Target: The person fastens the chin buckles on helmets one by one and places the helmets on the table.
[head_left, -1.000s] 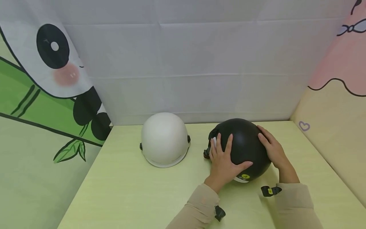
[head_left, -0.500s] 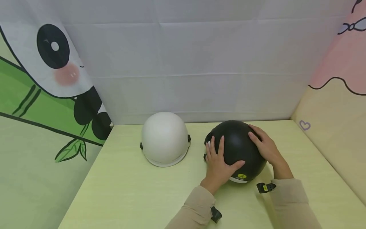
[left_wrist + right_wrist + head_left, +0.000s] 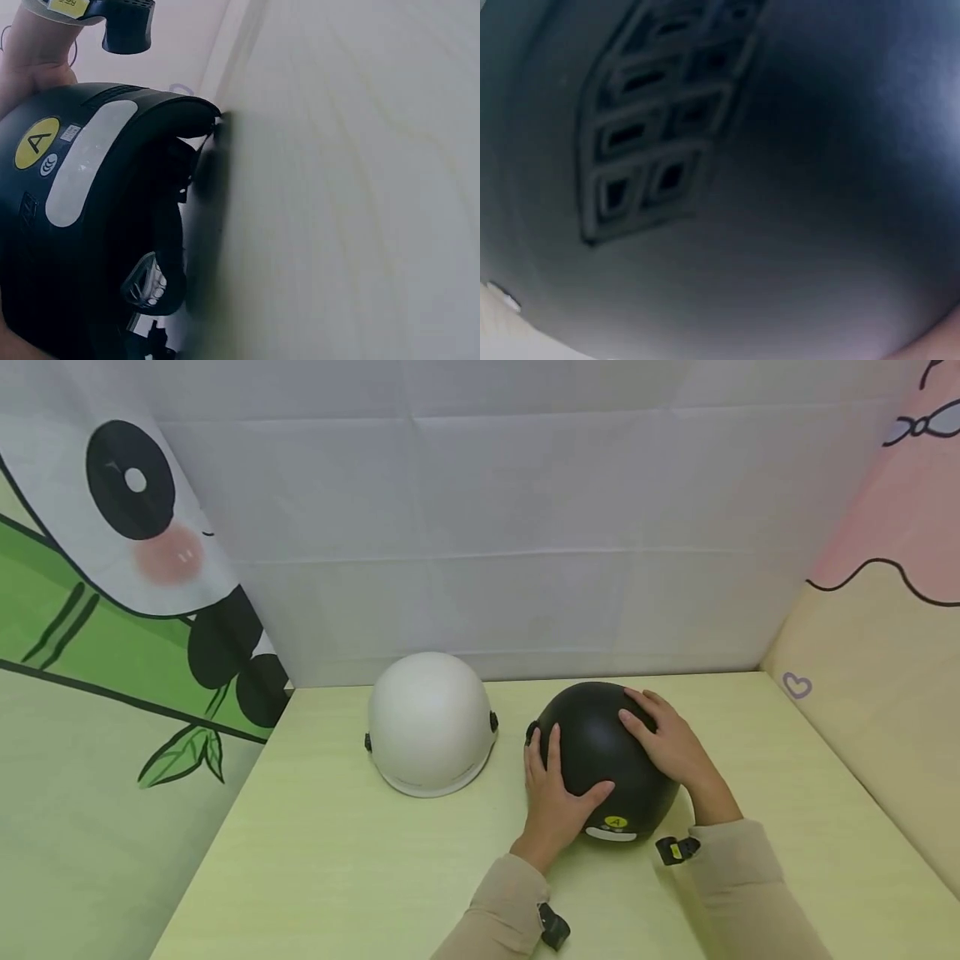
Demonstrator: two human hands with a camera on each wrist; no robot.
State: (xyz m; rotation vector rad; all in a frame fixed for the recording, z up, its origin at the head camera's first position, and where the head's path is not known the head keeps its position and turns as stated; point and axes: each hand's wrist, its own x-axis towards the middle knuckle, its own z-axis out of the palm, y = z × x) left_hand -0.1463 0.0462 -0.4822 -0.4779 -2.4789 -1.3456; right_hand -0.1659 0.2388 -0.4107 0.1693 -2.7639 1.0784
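A black helmet (image 3: 592,752) sits on the table, dome up, with a yellow "A" sticker (image 3: 616,822) and a white strip (image 3: 611,835) near its lower edge. My left hand (image 3: 552,806) rests on its left side, fingers and thumb spread and mostly straight. On the upper right of the dome lies my right hand (image 3: 671,747), fingers extended along the curve. In the left wrist view, padding and strap parts (image 3: 154,289) show inside the rim, close to the tabletop. The right wrist view is filled by the black shell (image 3: 780,247) and its vent-like pattern (image 3: 652,142).
A white helmet (image 3: 430,722) stands to the left, apart from the black one. The pale yellow table (image 3: 337,877) meets a white cloth backdrop (image 3: 525,527) behind. Printed panels flank both sides, the left panel (image 3: 97,818) and the right one (image 3: 877,710).
The black helmet has shifted left with both hands on it and turned, so its white strip shows more fully. The white helmet has stayed in place.
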